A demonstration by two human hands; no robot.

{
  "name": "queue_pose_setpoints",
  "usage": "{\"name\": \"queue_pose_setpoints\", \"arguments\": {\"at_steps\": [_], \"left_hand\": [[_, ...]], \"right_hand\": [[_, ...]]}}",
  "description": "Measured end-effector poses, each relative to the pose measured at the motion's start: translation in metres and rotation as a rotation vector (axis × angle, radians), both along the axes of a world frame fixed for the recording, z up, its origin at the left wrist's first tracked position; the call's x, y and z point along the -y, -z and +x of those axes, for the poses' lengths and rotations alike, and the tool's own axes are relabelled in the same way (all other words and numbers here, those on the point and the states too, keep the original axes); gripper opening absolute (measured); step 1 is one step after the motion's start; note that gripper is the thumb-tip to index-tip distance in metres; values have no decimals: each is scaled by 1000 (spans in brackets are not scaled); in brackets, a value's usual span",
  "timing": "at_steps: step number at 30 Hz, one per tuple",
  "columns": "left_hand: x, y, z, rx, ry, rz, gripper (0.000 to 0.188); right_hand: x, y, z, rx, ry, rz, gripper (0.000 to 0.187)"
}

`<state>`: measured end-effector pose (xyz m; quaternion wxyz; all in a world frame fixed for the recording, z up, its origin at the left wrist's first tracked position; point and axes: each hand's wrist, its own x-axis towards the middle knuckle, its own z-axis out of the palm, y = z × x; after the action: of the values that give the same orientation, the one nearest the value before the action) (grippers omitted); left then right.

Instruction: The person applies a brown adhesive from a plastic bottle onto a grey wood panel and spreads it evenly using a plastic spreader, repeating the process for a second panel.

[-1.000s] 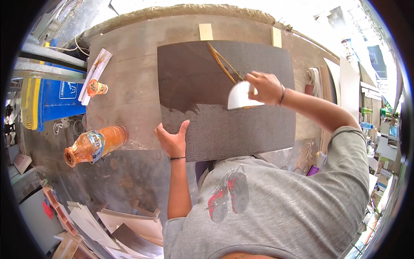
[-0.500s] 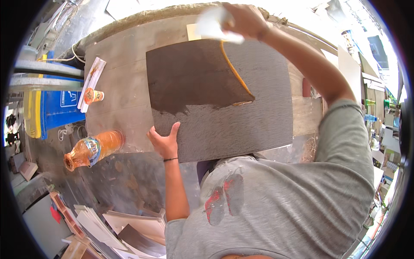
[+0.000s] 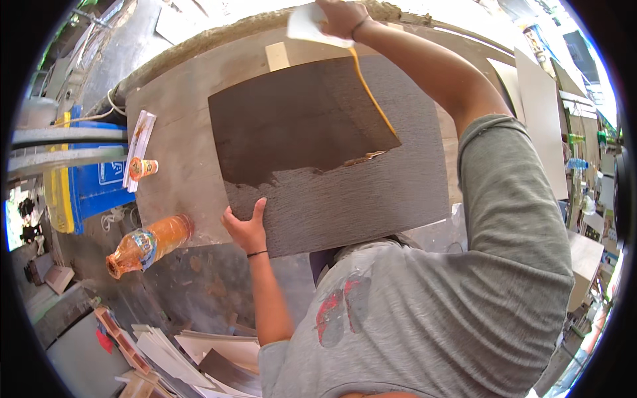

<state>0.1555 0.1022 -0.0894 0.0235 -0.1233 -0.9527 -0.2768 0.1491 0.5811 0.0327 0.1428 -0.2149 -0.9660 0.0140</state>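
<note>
A dark grey-brown board lies on the work table, its far left part coated with a wet, shiny brown layer. My right hand is raised over the far edge, closed on a thin white piece whose exact kind I cannot make out. From its lower corner a thin orange strand of liquid runs down to the front of the wet area; whether it falls or lies on the board is unclear. My left hand rests at the board's near left edge, thumb and fingers spread apart.
A bottle of orange liquid lies at the table's left side. Beyond it are an orange cup, white strips and a blue bin. Stacked panels stand near left; tall sheets lean at the right.
My right hand has moved slightly left and farther away with the white piece. The brown wet area reaches farther right along the strand. My left hand stays at the board's edge.
</note>
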Motion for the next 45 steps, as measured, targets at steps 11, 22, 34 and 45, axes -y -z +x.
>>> {"name": "queue_pose_setpoints", "arguments": {"at_steps": [11, 22, 34, 45], "left_hand": [[-9, -12, 5, 66, -33, 1, 94], [-7, -11, 4, 26, 0, -47, 96], [-6, -5, 8, -113, 57, -101, 90], [-47, -34, 121, -249, 706, -158, 96]], "right_hand": [[92, 2, 219, 410, -226, -274, 30], [-47, 27, 59, 145, 111, -32, 53], [-16, -60, 166, -223, 249, -613, 78], [37, 9, 250, -289, 374, -1155, 76]]}}
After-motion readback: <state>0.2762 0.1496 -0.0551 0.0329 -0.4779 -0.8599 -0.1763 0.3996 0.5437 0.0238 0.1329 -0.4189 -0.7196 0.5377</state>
